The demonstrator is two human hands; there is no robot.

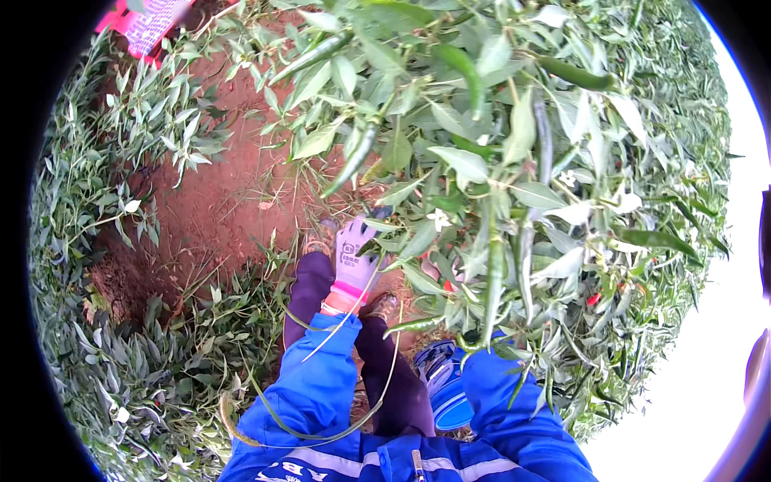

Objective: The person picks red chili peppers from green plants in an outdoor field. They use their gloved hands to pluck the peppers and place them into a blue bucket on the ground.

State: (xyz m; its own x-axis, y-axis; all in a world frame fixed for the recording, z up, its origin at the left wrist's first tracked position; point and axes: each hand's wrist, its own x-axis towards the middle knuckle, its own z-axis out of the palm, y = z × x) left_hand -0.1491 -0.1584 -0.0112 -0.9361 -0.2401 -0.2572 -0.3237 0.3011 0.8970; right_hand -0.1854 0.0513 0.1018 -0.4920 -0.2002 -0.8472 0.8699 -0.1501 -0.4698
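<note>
My left hand [353,255], in a lavender glove with a bright pink cuff, reaches to the lower left side of a pepper plant [466,165]. Its thumb and fingers are spread apart, and some fingertips pass behind leaves. Long green chilli peppers hang near it, one pepper [352,161] above the hand and another pepper [493,277] to the right. My right sleeve [506,386] runs up under the foliage. Leaves hide most of my right hand; only pinkish patches show through, so its fingers cannot be made out.
Reddish bare soil [229,173] lies to the left, with more pepper plants [80,185] along it. A pink crate [148,24] stands at the far left. Between my legs and right sleeve sits a blue container [451,406]. A long grass stem [391,369] arcs across my left sleeve.
</note>
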